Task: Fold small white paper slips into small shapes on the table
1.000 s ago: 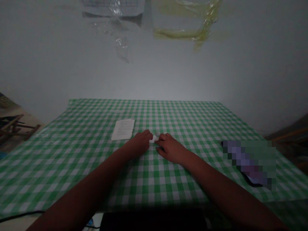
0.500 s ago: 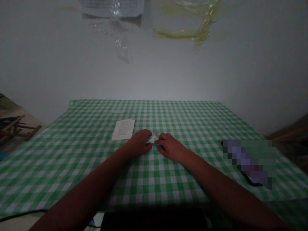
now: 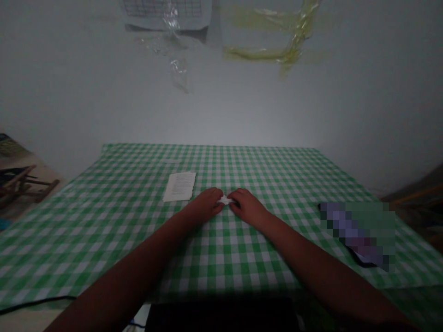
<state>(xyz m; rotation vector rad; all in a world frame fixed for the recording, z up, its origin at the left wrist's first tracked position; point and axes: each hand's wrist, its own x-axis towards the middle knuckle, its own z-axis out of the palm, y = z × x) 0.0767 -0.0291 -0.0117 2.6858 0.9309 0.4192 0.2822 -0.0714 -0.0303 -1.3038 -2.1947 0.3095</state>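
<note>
A small piece of folded white paper lies between my two hands over the middle of the checked tablecloth. My left hand pinches its left end between thumb and fingers. From the other side, my right hand is closed on the right end, thumb below and fingers above. Most of the paper is covered by the fingertips, so its folds are hard to make out. Left of my left hand is a stack of printed sheets with slightly uneven edges.
A green and white checked tablecloth covers the table, which meets a wall at the back. On the right lies a dark-edged, phone-like object, partly pixelated. A black cable runs along the front left edge.
Both hands have come slightly closer around the paper, and less of it shows. Its peaked shape now looks flatter. The whole view has shifted a little.
</note>
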